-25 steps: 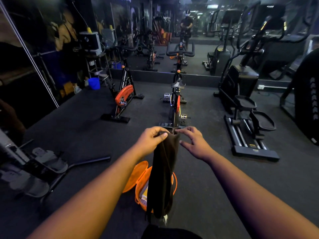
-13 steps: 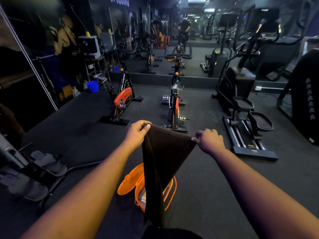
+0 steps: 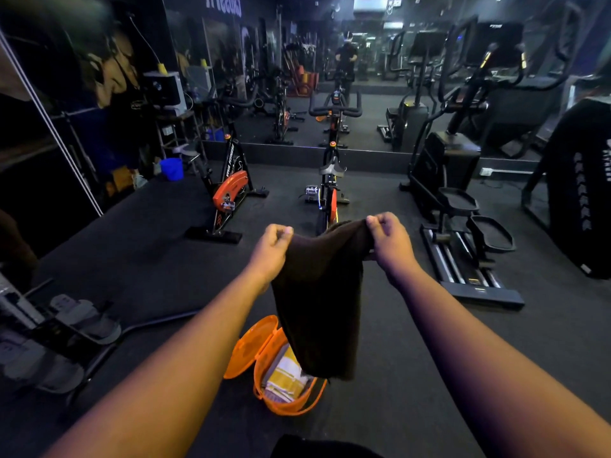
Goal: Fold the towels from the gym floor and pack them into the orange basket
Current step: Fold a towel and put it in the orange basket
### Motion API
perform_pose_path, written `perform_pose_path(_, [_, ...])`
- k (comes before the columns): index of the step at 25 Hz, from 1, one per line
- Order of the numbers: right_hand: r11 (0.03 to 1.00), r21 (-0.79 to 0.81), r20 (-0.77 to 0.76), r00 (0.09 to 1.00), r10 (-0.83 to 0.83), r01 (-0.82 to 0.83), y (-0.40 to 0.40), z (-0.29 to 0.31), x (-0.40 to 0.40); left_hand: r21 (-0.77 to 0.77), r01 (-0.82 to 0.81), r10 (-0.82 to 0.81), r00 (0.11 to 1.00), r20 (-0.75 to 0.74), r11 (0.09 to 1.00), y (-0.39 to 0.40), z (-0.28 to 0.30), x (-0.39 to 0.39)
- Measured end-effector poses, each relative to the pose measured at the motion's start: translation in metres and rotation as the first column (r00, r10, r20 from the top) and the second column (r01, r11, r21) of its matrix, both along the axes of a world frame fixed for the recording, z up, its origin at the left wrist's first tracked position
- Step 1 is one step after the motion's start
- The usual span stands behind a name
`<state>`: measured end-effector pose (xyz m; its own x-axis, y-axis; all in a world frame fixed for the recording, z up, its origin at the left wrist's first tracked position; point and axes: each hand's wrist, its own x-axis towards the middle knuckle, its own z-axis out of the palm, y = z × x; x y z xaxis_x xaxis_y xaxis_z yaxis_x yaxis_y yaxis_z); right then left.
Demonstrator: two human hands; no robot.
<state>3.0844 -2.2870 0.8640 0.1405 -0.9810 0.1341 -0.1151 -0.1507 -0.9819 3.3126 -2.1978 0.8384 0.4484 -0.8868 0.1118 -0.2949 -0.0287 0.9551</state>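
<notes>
A dark brown towel point(image 3: 319, 292) hangs in front of me, held up by its top edge. My left hand point(image 3: 270, 251) pinches the top left corner and my right hand point(image 3: 390, 242) pinches the top right. Below it on the black floor stands the orange basket point(image 3: 291, 403) with its lid point(image 3: 253, 347) swung open to the left. A folded yellow and white towel point(image 3: 286, 375) lies inside the basket. The brown towel's lower end hangs just over the basket's mouth and hides part of it.
Two spin bikes point(image 3: 228, 193) point(image 3: 330, 190) stand ahead, a stepper machine point(image 3: 463, 226) to the right and a big tyre point(image 3: 582, 190) at the far right. A rowing machine's footrests point(image 3: 66, 328) lie at the left. A mirror wall point(image 3: 363, 77) closes the back. A blue bucket point(image 3: 172, 168) sits far left.
My hands went from close together to apart, spreading the towel's top edge wide. The hanging towel is now shorter and wider, its lower end raised to the basket's mouth.
</notes>
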Motion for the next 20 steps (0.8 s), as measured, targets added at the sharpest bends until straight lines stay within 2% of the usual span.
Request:
perform_pose_path(2, [0.994, 0.024, 0.159, 0.982, 0.098, -0.103, 0.006, 0.007, 0.010, 0.046, 0.205, -0.209, 0.971, 0.114, 0.978, 0.002, 0.006, -0.011])
perform_pose_path(4, [0.986, 0.016, 0.265, 0.951, 0.157, -0.167, 0.012, 0.013, 0.019, 0.213, 0.324, -0.382, 0.855, 0.352, 0.922, 0.002, 0.014, -0.022])
perform_pose_path(5, [0.984, -0.003, 0.307, 0.936, 0.170, -0.178, 0.014, 0.016, 0.023, 0.262, 0.306, -0.398, 0.788, 0.470, 0.915, 0.001, 0.018, -0.026])
perform_pose_path(6, [0.983, -0.023, 0.350, 0.919, 0.180, -0.184, 0.017, 0.019, 0.026, 0.254, 0.267, -0.365, 0.762, 0.535, 0.930, -0.002, 0.021, -0.030])
perform_pose_path(7, [0.980, -0.045, 0.392, 0.899, 0.196, -0.194, 0.018, 0.019, 0.026, 0.205, 0.252, -0.323, 0.791, 0.520, 0.946, -0.004, 0.026, -0.033])
perform_pose_path(8, [0.973, -0.076, 0.399, 0.888, 0.231, -0.219, 0.019, 0.017, 0.022, 0.132, 0.277, -0.307, 0.863, 0.401, 0.952, -0.005, 0.030, -0.036])
perform_pose_path(9, [0.956, -0.117, 0.341, 0.893, 0.292, -0.268, 0.021, 0.010, 0.015, 0.057, 0.317, -0.322, 0.924, 0.207, 0.947, -0.006, 0.034, -0.038])
perform_pose_path(10, [0.926, -0.139, 0.206, 0.905, 0.373, -0.350, 0.025, -0.001, 0.007, -0.014, 0.347, -0.347, 0.938, 0.010, 0.938, -0.005, 0.039, -0.039])
perform_pose_path(12, [0.833, -0.041, -0.109, 0.831, 0.545, -0.552, 0.037, -0.031, -0.004, -0.128, 0.353, -0.374, 0.892, -0.252, 0.927, -0.008, 0.052, -0.037])
perform_pose_path(13, [0.803, 0.054, -0.196, 0.782, 0.591, -0.594, 0.043, -0.043, -0.004, -0.175, 0.337, -0.378, 0.862, -0.338, 0.925, -0.010, 0.059, -0.037])
perform_pose_path(14, [0.801, 0.117, -0.221, 0.771, 0.598, -0.588, 0.047, -0.051, -0.001, -0.210, 0.315, -0.376, 0.833, -0.406, 0.925, -0.012, 0.066, -0.037])
perform_pose_path(16, [0.848, 0.122, -0.157, 0.833, 0.530, -0.516, 0.051, -0.054, 0.007, -0.237, 0.275, -0.359, 0.796, -0.487, 0.932, -0.014, 0.063, -0.037])
perform_pose_path(17, [0.868, 0.099, -0.108, 0.862, 0.495, -0.486, 0.051, -0.051, 0.012, -0.211, 0.274, -0.344, 0.811, -0.474, 0.938, -0.010, 0.054, -0.036])
perform_pose_path(20, [0.912, 0.061, 0.125, 0.910, 0.395, -0.404, 0.048, -0.037, 0.023, 0.028, 0.366, -0.324, 0.855, -0.405, 0.930, 0.016, -0.008, -0.034])
